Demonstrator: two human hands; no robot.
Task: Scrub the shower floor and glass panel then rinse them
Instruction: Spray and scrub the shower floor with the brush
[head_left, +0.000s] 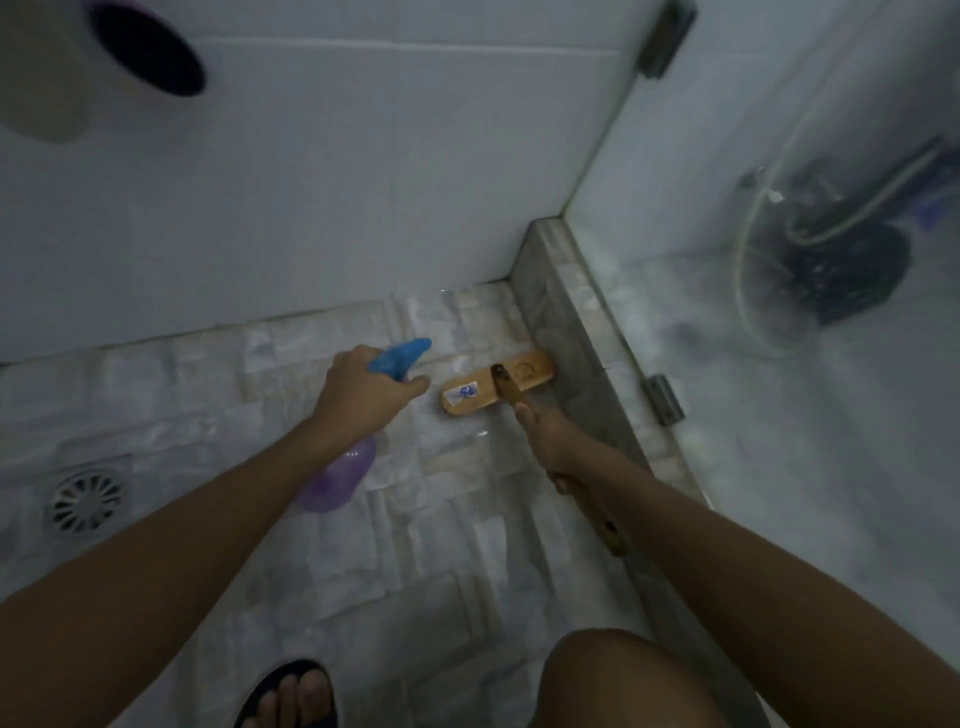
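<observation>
My left hand (358, 395) grips a spray bottle (340, 475) with a purple body and a blue trigger head, its nozzle aimed at the floor corner. My right hand (550, 447) holds the wooden handle of a scrub brush (498, 382), whose wooden head rests on the pale tiled shower floor (441, 545) against the stone curb (566, 332). The glass panel (779, 364) rises from that curb on the right and looks hazy.
A round floor drain (85, 501) sits at the left. White wall tiles (337, 182) close the far side. Metal hinges (662, 400) clamp the glass. Beyond the glass lie a hose and a dark object (841, 270). My sandalled foot (296, 696) and knee are at the bottom.
</observation>
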